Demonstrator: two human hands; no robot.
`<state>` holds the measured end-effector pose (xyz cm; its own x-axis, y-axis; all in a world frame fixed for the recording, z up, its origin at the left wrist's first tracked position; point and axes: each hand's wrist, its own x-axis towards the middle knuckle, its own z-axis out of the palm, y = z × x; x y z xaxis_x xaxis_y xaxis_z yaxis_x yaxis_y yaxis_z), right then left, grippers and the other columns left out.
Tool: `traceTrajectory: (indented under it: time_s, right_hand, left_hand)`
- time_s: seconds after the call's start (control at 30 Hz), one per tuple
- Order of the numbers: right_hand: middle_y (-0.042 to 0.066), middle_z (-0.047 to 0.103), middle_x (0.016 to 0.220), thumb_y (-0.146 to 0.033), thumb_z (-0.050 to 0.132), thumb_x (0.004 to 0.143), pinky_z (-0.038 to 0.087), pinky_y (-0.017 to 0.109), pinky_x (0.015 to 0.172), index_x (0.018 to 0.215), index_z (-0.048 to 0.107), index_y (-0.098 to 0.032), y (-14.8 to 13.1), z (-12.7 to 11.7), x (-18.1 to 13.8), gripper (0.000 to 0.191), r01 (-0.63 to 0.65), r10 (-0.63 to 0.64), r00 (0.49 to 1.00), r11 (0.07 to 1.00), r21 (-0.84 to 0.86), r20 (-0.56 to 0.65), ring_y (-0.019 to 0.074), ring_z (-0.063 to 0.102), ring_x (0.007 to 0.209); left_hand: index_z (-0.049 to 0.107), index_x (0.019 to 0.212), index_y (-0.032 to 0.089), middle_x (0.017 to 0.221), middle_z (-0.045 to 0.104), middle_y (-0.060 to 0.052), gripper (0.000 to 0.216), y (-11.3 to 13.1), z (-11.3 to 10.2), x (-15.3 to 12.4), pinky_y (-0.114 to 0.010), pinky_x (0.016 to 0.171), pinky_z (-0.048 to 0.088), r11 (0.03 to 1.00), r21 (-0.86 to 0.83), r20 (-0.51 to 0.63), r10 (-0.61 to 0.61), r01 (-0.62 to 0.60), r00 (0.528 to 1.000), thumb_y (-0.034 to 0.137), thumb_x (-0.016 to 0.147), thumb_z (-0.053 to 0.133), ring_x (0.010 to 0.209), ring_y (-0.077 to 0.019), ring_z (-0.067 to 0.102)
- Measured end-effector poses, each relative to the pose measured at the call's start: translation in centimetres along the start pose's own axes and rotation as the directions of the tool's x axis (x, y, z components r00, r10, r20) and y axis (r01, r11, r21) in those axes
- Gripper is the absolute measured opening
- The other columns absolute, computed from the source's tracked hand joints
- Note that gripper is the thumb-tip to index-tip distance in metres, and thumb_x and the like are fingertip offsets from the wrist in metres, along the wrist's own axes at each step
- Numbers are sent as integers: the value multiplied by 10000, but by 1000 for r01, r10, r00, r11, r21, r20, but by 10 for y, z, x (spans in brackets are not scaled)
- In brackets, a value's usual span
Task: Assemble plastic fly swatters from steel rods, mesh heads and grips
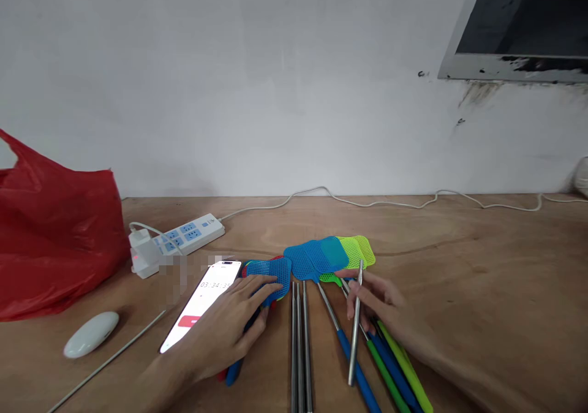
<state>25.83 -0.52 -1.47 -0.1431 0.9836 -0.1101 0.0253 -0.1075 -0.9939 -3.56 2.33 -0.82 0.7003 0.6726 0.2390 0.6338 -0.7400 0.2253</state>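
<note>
My left hand [245, 306] lies with its fingers stretched out on a blue fly swatter head [282, 272], which tops a small stack with red and yellow edges showing. Pinched in my right hand [379, 299] is a silver metal rod [356, 333], tilted nearly upright. Beneath that hand, several fly swatters lie fanned out, with blue heads [312, 258] and yellow-green heads [361, 249] overlapping. Their handles, among them a green one [386, 370] and a yellow-green one [408, 376], point toward me. Three metal rods [299, 345] lie side by side between my hands.
A lit phone [199, 299] showing a timer lies partly under my left forearm. Farther left are a white power strip [195, 235] with a plugged-in charger [144, 247], a white mouse-shaped object [92, 334] and a red plastic bag [59, 235]. A white cable [376, 203] runs along the wall.
</note>
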Motion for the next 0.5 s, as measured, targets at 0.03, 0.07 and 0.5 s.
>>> traceTrajectory:
  time_s: [0.03, 0.07, 0.5]
  right_hand:
    - [-4, 656, 678, -627, 662, 817, 395, 226, 431, 1273, 580, -162, 4, 2, 0, 656, 14, -13, 1000, 999, -45, 24, 119, 522, 478]
    - [-3, 662, 707, -593, 669, 824, 413, 236, 442, 1348, 525, -170, 9, 3, -1, 689, 31, -27, 999, 996, -83, 41, 129, 532, 501]
    - [57, 651, 1202, -310, 572, 975, 414, 457, 978, 1327, 548, -310, 5, -2, -13, 353, 495, -383, 862, 493, -715, 333, 271, 547, 1127]
  left_hand:
    - [550, 1368, 242, 1356, 626, -85, 430, 1, 0, 0, -490, 1034, 501, 1000, -3, 2, 1, -1, 1000, 166, 957, 448, 1230, -297, 595]
    - [553, 1361, 243, 1336, 634, -84, 415, 2, 1, 0, -481, 1023, 507, 1000, -6, 1, 4, -4, 1000, 172, 967, 446, 1209, -291, 605]
    - [547, 1325, 249, 1377, 575, -90, 349, 5, 11, -2, -477, 1047, 479, 1000, -25, 8, 5, -5, 1000, 180, 1001, 437, 1238, -284, 564]
